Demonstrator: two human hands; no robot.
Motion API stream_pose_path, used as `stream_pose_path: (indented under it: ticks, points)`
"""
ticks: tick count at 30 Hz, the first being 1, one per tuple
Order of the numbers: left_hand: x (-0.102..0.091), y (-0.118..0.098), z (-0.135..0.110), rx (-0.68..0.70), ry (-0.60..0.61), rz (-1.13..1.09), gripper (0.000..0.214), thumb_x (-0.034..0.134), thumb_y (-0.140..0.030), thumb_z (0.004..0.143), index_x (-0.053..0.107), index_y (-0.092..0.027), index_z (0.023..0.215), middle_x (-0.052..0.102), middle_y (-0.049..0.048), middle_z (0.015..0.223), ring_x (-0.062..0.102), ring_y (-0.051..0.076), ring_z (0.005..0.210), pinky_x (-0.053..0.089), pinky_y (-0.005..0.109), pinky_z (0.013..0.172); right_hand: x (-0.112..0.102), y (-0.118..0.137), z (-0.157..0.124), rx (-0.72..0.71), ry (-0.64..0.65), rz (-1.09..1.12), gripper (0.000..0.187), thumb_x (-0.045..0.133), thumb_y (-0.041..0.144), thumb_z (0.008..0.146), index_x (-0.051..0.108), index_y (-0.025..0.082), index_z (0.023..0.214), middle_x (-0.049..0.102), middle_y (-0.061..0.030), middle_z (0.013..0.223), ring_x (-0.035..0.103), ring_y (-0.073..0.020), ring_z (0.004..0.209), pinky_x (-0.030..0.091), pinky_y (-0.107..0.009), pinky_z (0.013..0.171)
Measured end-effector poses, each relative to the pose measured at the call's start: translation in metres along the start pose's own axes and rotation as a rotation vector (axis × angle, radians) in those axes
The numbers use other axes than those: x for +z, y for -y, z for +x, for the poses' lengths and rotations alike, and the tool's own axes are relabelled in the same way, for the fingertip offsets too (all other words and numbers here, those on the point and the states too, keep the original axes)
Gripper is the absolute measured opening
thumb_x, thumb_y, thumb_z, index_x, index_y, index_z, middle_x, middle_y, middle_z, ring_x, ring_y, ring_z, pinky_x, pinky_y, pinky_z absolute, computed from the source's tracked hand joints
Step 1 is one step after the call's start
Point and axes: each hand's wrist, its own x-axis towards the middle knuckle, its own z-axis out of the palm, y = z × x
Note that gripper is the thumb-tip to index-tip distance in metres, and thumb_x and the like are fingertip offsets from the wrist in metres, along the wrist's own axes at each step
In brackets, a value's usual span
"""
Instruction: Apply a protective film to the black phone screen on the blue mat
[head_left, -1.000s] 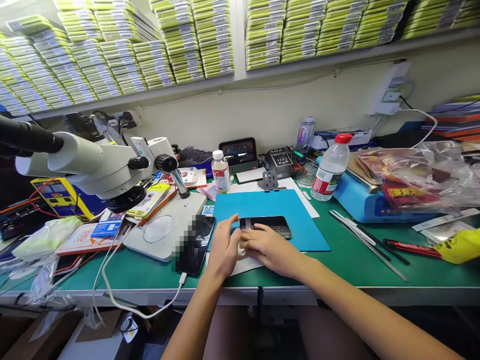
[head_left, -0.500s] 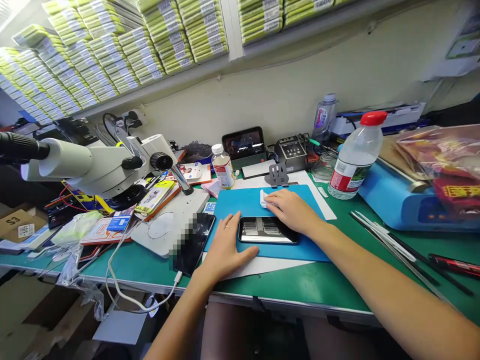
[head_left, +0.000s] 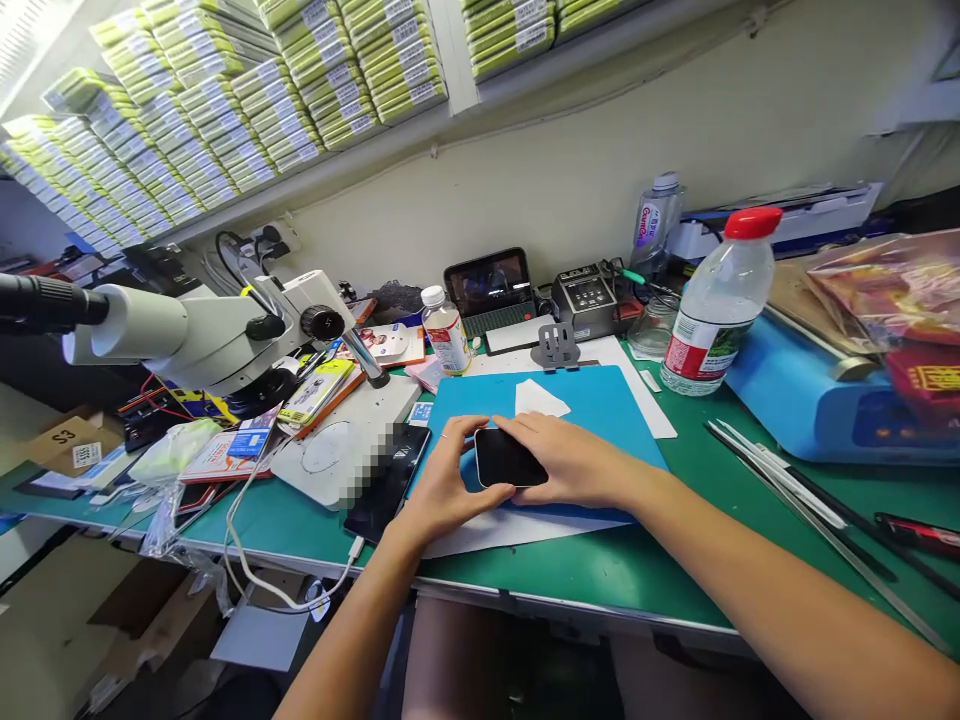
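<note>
A smartphone point(head_left: 511, 460) with a dark screen lies sideways on the blue mat point(head_left: 600, 395). Around its left end curl the fingers and thumb of my left hand point(head_left: 441, 485), which wears a ring. My right hand point(head_left: 581, 462) grips the other end, covering much of that side. Just beyond the phone, a white piece of cloth or tissue point(head_left: 538, 398) rests flat on the mat, touched by neither hand. Left of my left hand, a second black phone point(head_left: 409, 450) lies on the bench with a white cable point(head_left: 355, 550) at its lower end.
A microscope point(head_left: 180, 330) stands at left, its pale base point(head_left: 319, 465) beside the mat. Behind are a small bottle point(head_left: 446, 330), a phone stand point(head_left: 555, 346) and a black control box point(head_left: 585, 300). A red-capped bottle point(head_left: 716, 310), blue machine point(head_left: 795, 400) and thin tools point(head_left: 780, 480) are at right.
My right hand has let go of the white cloth, leaving it on the mat, and come down onto the phone. My left hand has closed around the phone's left end.
</note>
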Motion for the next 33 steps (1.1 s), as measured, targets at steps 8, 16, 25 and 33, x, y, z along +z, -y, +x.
stream_pose_path:
  ticks: [8, 16, 25, 33]
  points:
    - [0.0, -0.006, 0.001, 0.049, 0.061, -0.017, 0.043, 0.08, -0.041, 0.08, 0.064, -0.021, 0.114, 0.063, 0.0095, 0.121, 0.058, 0.029, 0.119, 0.048, 0.04, 0.104, -0.006, 0.007, 0.001, 0.024, -0.088, 0.144, 0.067, 0.075, 0.042, 0.078, 0.046, 0.023, 0.135, 0.065, -0.011, 0.125, 0.065, -0.0287, 0.108, 0.054, -0.04, 0.088]
    - [-0.004, -0.003, -0.001, 0.128, -0.075, -0.023, 0.078, 0.086, -0.048, 0.07, 0.05, -0.022, 0.135, 0.062, 0.0114, 0.13, 0.059, 0.03, 0.12, 0.048, 0.044, 0.103, -0.01, 0.018, 0.003, -0.039, -0.046, 0.143, 0.064, 0.069, 0.041, 0.082, 0.041, 0.026, 0.138, 0.061, -0.0127, 0.13, 0.065, -0.0309, 0.109, 0.057, -0.044, 0.088]
    - [-0.004, -0.005, -0.001, 0.259, -0.173, -0.024, 0.075, 0.08, -0.052, 0.075, 0.049, -0.021, 0.135, 0.064, 0.0121, 0.129, 0.063, 0.03, 0.114, 0.052, 0.044, 0.098, -0.002, 0.033, 0.007, -0.25, -0.322, 0.042, 0.076, 0.063, 0.065, 0.086, 0.037, 0.023, 0.143, 0.046, -0.0189, 0.143, 0.045, -0.037, 0.133, 0.042, -0.055, 0.109]
    - [0.003, 0.003, 0.0, 0.417, -0.2, 0.034, 0.079, 0.077, -0.056, 0.077, 0.046, -0.019, 0.139, 0.065, 0.014, 0.126, 0.065, 0.027, 0.102, 0.055, 0.039, 0.087, -0.001, 0.041, 0.01, -0.276, -0.379, -0.035, 0.067, 0.072, 0.054, 0.084, 0.041, 0.021, 0.134, 0.051, -0.0187, 0.13, 0.051, -0.0348, 0.122, 0.047, -0.053, 0.102]
